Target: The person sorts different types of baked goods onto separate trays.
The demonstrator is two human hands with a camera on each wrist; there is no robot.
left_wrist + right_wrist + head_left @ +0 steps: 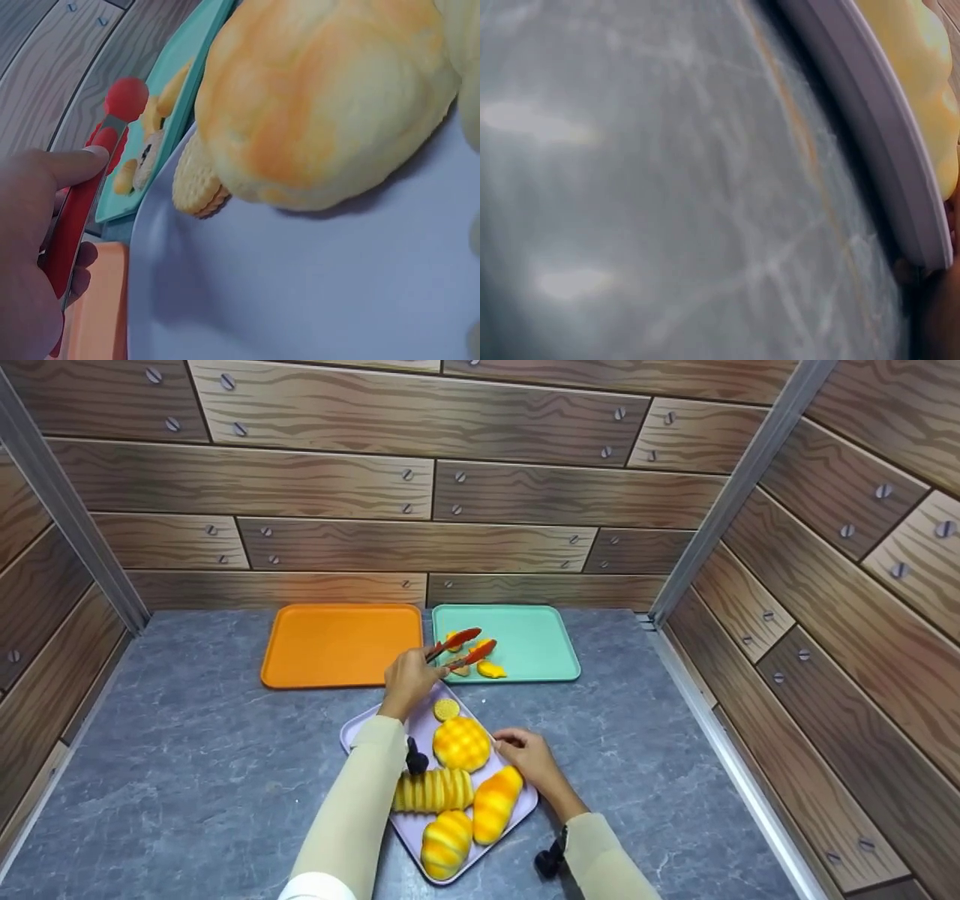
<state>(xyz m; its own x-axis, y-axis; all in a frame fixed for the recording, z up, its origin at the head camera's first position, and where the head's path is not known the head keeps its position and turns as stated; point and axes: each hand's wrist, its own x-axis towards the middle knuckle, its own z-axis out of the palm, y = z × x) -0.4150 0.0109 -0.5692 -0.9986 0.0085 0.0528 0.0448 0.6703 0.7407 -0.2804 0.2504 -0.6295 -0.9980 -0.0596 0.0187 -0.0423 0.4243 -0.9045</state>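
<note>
My left hand (409, 679) holds red-tipped tongs (71, 232), their arms spread over the near left of the mint green tray (529, 637). Beneath the tips lie several small yellow and brown toy food pieces (491, 669). With my right hand (531, 757) I grip the right rim of a lilac tray (424, 727), which sits turned cornerwise. On it are a sandwich biscuit (196, 180), a round checkered bun (461, 744), a ridged loaf (439, 790), a long bread (497, 806) and a striped roll (448, 844). My left forearm hides part of the lilac tray.
An orange tray (345, 645) stands at the back left, beside the green one. Wood-patterned walls (322, 487) enclose the grey marbled tabletop (187, 765) at the back and sides. A metal strip (720, 750) runs along the right edge.
</note>
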